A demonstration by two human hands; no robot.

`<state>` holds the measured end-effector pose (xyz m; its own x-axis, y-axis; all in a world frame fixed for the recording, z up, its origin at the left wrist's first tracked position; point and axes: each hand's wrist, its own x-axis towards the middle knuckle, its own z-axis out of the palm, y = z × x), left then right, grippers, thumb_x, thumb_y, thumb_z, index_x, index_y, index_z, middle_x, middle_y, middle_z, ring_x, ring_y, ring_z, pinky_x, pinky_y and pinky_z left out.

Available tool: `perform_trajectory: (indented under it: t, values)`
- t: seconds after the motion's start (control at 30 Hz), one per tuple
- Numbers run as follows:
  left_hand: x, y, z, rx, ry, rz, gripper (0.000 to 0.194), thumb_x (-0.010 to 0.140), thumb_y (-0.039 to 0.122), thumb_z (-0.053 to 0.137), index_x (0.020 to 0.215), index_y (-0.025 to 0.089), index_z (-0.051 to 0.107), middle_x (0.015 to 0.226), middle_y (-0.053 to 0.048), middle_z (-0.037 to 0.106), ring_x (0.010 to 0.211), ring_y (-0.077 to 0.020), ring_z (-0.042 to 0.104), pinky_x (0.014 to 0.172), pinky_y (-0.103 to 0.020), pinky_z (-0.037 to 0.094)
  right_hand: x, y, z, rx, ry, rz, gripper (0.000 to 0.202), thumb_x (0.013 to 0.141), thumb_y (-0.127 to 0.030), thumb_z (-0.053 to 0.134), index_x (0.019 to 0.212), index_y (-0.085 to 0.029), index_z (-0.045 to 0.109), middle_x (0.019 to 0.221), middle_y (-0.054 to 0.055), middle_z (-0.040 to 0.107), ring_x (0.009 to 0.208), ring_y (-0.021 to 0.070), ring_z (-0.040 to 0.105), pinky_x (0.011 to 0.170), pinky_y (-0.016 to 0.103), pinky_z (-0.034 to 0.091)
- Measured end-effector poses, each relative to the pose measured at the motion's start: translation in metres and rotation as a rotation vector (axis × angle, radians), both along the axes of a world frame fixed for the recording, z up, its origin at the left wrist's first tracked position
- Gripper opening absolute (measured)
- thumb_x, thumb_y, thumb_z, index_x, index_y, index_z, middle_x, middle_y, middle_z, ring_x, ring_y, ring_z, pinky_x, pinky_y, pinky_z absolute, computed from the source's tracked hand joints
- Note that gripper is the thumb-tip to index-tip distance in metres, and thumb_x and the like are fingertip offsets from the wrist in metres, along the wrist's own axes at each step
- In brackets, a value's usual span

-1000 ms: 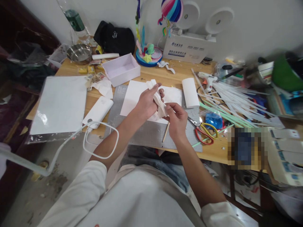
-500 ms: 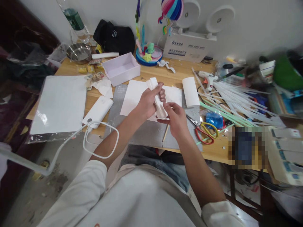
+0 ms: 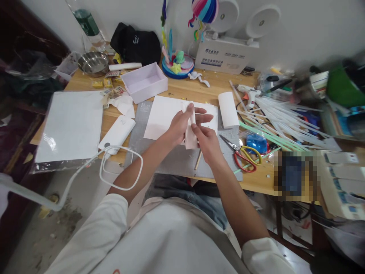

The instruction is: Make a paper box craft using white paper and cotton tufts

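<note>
A narrow strip of white paper (image 3: 191, 140) is held between both hands above the desk. My left hand (image 3: 180, 125) pinches its upper part under the thumb, the other fingers stretched out behind it. My right hand (image 3: 207, 140) grips the strip's right edge with thumb and fingers. Below them lies a white sheet (image 3: 161, 118) on a grey cutting mat (image 3: 171, 163). A thin wooden stick (image 3: 198, 160) rests on the mat beneath my right hand. Scissors (image 3: 239, 154) with one red and one yellow handle lie to the right.
A curled white paper piece (image 3: 229, 110), a glue gun (image 3: 250, 95) and many white sticks (image 3: 285, 118) lie to the right. On the left are a white power bank (image 3: 117, 133) with a cable, bagged white sheets (image 3: 71, 125) and a lilac box (image 3: 146, 85).
The paper strip has turned more upright, with its flat lower end now showing. My left fingers have uncurled and stretched to the right. My right hand has shifted slightly along the strip.
</note>
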<state>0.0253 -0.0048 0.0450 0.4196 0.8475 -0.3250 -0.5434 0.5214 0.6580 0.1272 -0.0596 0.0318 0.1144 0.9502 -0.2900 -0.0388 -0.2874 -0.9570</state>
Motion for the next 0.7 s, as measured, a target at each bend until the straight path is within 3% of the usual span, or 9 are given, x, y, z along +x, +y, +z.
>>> perform_trajectory:
  t: [0.13,0.23,0.4,0.6,0.7]
  values:
    - [0.004,-0.004,-0.006,0.121,0.067,-0.023,0.035,0.097,0.051,0.059,0.092,0.019,0.070,0.080,-0.011,0.077,0.094,-0.0239,0.074,0.075,-0.029,0.055,0.001,0.011,-0.008,0.161,-0.102,-0.036,0.041,0.080,-0.056,0.070,0.063,-0.019,0.064,0.061,-0.002,0.060,0.057,0.0100,0.049,0.051,0.024,0.038]
    - [0.004,0.003,-0.009,0.111,0.069,0.000,0.038,0.097,0.053,0.059,0.091,0.017,0.068,0.084,-0.011,0.078,0.090,-0.0224,0.075,0.076,-0.029,0.056,-0.002,0.009,-0.009,0.069,-0.030,-0.025,0.043,0.078,-0.057,0.071,0.061,-0.019,0.061,0.057,-0.003,0.056,0.051,0.0085,0.046,0.048,0.024,0.038]
    - [0.001,0.012,-0.007,-0.053,0.023,0.055,0.033,0.097,0.046,0.062,0.096,0.014,0.068,0.089,-0.012,0.079,0.090,-0.0210,0.077,0.078,-0.029,0.056,-0.008,-0.005,-0.006,-0.117,0.130,0.019,0.045,0.072,-0.063,0.074,0.068,-0.020,0.061,0.051,-0.003,0.057,0.044,0.0108,0.052,0.043,0.025,0.047]
    - [0.001,-0.008,-0.011,0.017,0.152,-0.028,0.021,0.088,0.032,0.076,0.091,0.012,0.071,0.087,-0.013,0.079,0.078,-0.0206,0.076,0.064,-0.025,0.055,-0.006,-0.004,-0.006,-0.062,0.160,-0.040,0.051,0.069,-0.067,0.077,0.066,-0.019,0.060,0.050,-0.004,0.056,0.039,0.0085,0.049,0.038,0.023,0.046]
    - [0.000,-0.006,-0.011,0.001,0.132,-0.002,0.022,0.093,0.033,0.069,0.090,0.011,0.071,0.080,-0.013,0.078,0.078,-0.0206,0.076,0.072,-0.029,0.058,-0.005,-0.006,-0.006,-0.025,0.072,-0.012,0.051,0.071,-0.067,0.076,0.066,-0.019,0.061,0.049,-0.003,0.056,0.038,0.0085,0.049,0.038,0.023,0.047]
